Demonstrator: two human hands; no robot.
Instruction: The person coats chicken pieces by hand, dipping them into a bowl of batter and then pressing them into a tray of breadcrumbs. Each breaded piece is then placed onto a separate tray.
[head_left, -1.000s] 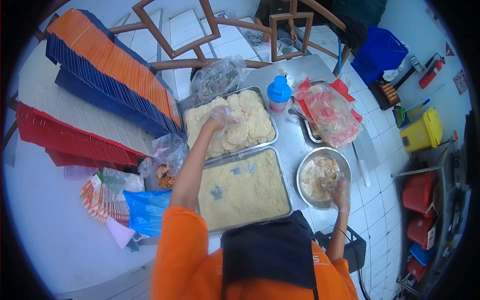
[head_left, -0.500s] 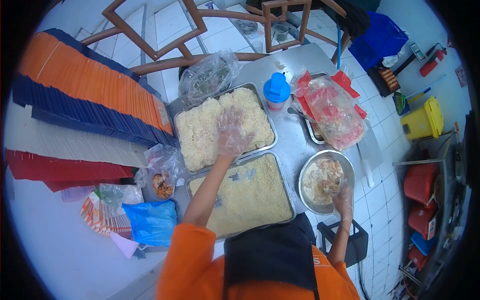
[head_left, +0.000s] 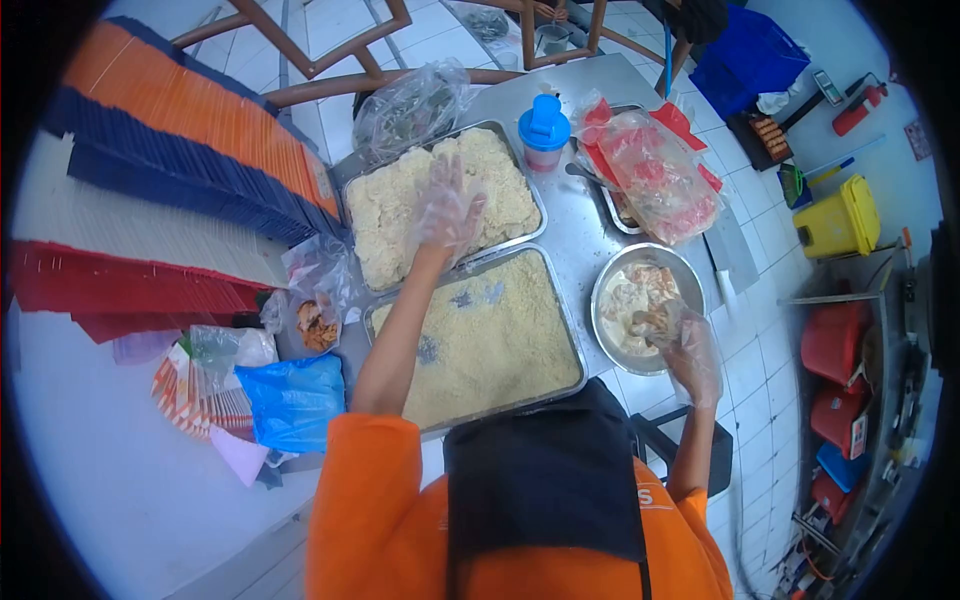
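Observation:
Wearing a clear plastic glove, my left hand (head_left: 449,212) lies with spread fingers on the pale crumb-coated pieces (head_left: 385,215) that fill the upper metal tray (head_left: 541,222). Below it is a second tray (head_left: 582,372) with a layer of yellowish crumbs (head_left: 490,345). My right hand (head_left: 688,348), also gloved, is at the right side of a round metal bowl (head_left: 606,338). Its bent fingers reach the wet, batter-covered pieces (head_left: 645,285) inside; whether they grip a piece is too unclear to tell.
A blue-lidded cup (head_left: 545,130) and a plastic bag with red parts (head_left: 655,180) stand behind the bowl. Stacked folded cartons (head_left: 190,110), a blue bag (head_left: 295,400) and a bag of brown bits (head_left: 317,325) are at left. Another person's hands (head_left: 550,12) show far back.
The view has shifted, so the table appears higher. My left hand stays over the coated pieces with its fingers spread. My right hand has moved a little further over the bowl.

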